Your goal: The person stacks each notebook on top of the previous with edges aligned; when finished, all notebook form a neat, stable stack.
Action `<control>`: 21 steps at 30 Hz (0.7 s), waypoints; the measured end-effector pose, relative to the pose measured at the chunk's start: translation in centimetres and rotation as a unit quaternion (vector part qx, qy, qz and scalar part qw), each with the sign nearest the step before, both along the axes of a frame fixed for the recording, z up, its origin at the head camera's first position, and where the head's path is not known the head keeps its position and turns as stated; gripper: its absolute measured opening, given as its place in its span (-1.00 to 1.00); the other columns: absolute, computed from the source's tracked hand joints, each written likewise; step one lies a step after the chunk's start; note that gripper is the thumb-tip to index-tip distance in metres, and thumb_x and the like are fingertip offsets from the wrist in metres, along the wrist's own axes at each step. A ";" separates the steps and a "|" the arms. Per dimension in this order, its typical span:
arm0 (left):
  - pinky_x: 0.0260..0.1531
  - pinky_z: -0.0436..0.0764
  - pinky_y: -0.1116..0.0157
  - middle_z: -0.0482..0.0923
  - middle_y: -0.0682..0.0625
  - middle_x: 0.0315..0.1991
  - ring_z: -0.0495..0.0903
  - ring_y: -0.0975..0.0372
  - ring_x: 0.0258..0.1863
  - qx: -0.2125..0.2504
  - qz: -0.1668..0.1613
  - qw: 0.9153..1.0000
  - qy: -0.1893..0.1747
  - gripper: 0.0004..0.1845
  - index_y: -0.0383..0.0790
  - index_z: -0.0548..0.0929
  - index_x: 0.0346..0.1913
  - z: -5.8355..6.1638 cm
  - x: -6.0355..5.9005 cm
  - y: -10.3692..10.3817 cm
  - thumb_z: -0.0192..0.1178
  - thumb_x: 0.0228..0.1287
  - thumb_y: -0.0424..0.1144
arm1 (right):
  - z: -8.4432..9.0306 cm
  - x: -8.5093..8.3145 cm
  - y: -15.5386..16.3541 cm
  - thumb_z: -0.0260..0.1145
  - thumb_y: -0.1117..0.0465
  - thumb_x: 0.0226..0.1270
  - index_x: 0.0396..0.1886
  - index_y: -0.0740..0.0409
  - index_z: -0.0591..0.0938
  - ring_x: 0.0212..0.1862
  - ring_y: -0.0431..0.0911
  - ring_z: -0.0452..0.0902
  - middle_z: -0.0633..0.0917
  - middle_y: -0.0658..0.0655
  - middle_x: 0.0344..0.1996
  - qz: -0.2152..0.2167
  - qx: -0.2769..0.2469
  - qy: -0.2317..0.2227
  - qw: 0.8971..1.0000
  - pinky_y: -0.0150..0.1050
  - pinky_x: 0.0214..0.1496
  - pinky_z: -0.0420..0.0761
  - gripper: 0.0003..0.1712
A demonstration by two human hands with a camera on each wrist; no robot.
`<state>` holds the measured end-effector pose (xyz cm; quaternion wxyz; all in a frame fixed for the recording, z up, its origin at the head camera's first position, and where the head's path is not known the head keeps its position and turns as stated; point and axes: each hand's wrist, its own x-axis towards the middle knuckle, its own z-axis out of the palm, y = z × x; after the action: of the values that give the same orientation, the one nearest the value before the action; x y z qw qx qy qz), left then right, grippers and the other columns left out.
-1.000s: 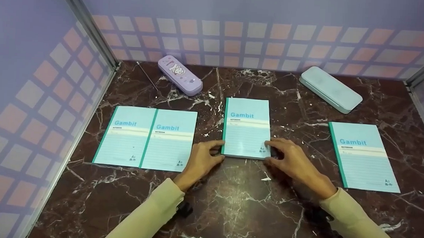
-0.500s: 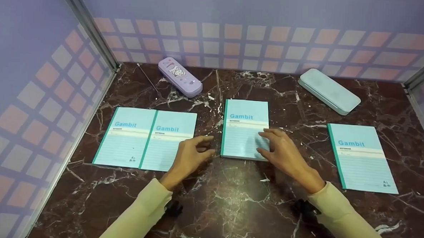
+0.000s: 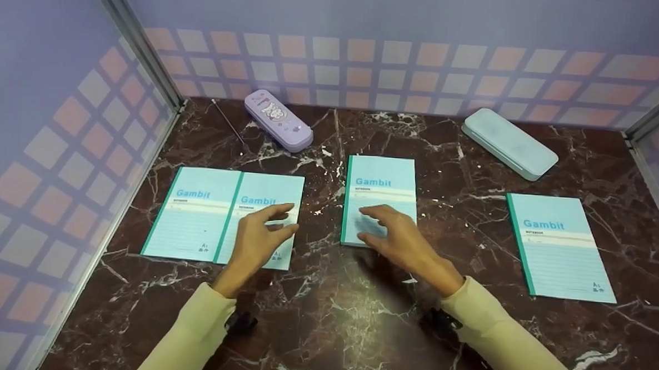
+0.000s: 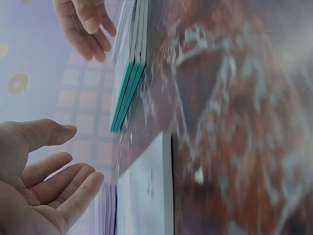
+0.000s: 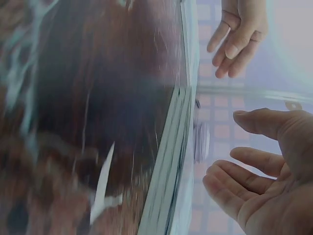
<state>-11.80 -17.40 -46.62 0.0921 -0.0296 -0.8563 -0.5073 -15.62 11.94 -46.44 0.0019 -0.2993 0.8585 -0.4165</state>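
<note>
Hovering over the middle notebook stack [image 3: 380, 195] at desk [image 3: 357, 319] centre, right hand [image 3: 396, 241] has fingers spread, holding nothing. Left hand [image 3: 257, 237], fingers loose and apart, floats above the two side-by-side notebooks [image 3: 225, 216] on the left.

The person wears a long-sleeved top in a pale yellow-green cloth, plain and without print. The left sleeve [image 3: 189, 329] and right sleeve [image 3: 501, 337] each end in a snug cuff at the wrist. A small black device is strapped under each wrist, just behind the cuff. The left hand [image 3: 258, 234] and right hand [image 3: 399, 241] are bare, with no rings or gloves.
</note>
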 end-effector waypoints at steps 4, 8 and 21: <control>-0.01 0.79 0.01 0.72 -0.32 0.12 0.76 -0.18 0.02 -0.008 0.019 1.000 -0.004 -0.58 -0.39 0.74 0.21 0.0 0.4 -1.5 0.49 0.29 -0.42 | -0.1 0.4 -1.6 0.51 0.30 0.39 0.34 0.45 0.58 0.17 0.30 0.66 0.67 0.39 0.22 0.023 -0.006 -0.018 1.000 0.10 0.25 0.69 -0.41; 0.01 0.78 0.01 0.70 -0.34 0.15 0.76 -0.20 0.02 -0.012 0.037 0.999 -0.018 -0.55 -0.38 0.73 0.24 0.1 0.8 -2.9 0.49 0.31 -0.41 | -0.3 0.8 -3.1 0.51 0.30 0.39 0.38 0.43 0.55 0.24 0.26 0.64 0.65 0.38 0.26 0.039 -0.004 -0.029 0.999 0.04 0.31 0.65 -0.37; 0.14 0.72 -0.01 0.65 -0.32 0.25 0.69 -0.22 0.15 -0.036 0.090 0.994 -0.044 -0.52 -0.37 0.69 0.30 -0.2 2.1 -6.5 0.45 0.33 -0.45 | -0.9 1.6 -6.9 0.47 0.26 0.45 0.49 0.35 0.47 0.26 0.13 0.63 0.60 0.31 0.35 0.067 0.009 -0.110 0.992 -0.14 0.34 0.62 -0.31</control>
<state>-9.74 -23.86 -46.86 0.0981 0.0665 -0.8763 -0.4670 -14.03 5.08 -47.35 0.1266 -0.3091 0.8345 -0.4383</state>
